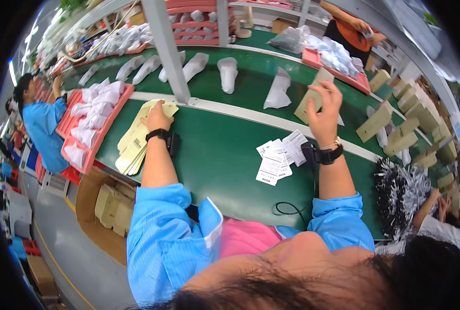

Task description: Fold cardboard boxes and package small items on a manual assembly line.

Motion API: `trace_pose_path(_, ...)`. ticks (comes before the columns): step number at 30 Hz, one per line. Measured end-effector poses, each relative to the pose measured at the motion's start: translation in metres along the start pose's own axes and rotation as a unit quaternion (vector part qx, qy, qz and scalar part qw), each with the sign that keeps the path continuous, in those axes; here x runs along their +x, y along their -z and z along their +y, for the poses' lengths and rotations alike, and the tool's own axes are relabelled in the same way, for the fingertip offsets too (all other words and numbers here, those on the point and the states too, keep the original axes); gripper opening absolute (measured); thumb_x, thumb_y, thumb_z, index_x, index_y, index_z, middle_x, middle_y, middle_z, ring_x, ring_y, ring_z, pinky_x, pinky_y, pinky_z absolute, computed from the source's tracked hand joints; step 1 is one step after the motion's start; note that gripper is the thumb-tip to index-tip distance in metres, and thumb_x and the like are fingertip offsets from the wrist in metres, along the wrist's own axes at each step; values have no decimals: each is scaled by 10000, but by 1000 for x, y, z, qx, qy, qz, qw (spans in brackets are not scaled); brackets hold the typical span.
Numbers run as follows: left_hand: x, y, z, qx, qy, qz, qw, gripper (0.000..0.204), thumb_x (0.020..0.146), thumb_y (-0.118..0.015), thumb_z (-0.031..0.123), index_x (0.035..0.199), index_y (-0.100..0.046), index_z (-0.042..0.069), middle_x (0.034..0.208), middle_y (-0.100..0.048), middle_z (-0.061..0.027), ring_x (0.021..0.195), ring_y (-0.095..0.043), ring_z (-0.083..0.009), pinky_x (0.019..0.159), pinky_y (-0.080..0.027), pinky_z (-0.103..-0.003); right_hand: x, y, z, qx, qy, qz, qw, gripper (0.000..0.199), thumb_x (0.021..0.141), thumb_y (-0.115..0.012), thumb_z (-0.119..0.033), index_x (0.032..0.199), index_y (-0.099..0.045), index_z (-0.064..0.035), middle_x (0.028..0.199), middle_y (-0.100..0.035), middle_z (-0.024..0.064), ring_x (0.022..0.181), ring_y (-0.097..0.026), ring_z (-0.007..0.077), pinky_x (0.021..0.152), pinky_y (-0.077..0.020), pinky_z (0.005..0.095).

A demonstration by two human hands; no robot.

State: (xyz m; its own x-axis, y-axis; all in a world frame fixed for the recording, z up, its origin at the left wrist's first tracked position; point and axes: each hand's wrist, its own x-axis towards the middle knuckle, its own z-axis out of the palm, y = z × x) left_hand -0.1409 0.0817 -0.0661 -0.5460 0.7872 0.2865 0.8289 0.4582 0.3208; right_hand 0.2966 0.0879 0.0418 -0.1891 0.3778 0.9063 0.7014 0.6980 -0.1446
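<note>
My left hand (158, 119) is at the right side of a fanned stack of flat yellow cartons (132, 142), its bent fingers gripping the top one near its far end. Over the belt's near rail, my right hand (325, 111) is raised, with its fingers curved and apart and nothing seen in them. Just behind its fingers stands a folded yellow carton (303, 106) on the green conveyor belt, partly hidden by the hand. Between my forearms, printed white cards (274, 163) lie loosely overlapped on the green table (214, 150).
White wrapped items (228, 75) lie spaced along the belt. A pink tray (98, 137) of them stands left, another (362, 82) far right. Upright cartons (374, 121) stand at right beside silvery strips (400, 191). A grey post (165, 51) rises ahead. Co-workers are nearby.
</note>
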Motion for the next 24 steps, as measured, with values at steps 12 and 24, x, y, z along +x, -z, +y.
trace_pose_path(12,-158,75,142,-280,-436,127,846,774,588,-803,149,1278,-452,154,1223,-496,-155,1232,-386,-389,1062,-163,-624,-42,-27,-81,479,-233,-334,778,349,870,-636,-163,1164,-546,4,1119,-571,107,983,-558,174,809,-479,305)
trace_pose_path(24,-129,75,137,-371,-448,142,801,1005,477,-871,172,1332,-346,231,1255,-463,-220,1201,-399,-440,987,-334,-572,-34,-6,-69,451,-120,-211,859,379,866,-646,-156,1189,-520,-3,1058,-589,83,970,-592,187,841,-481,319)
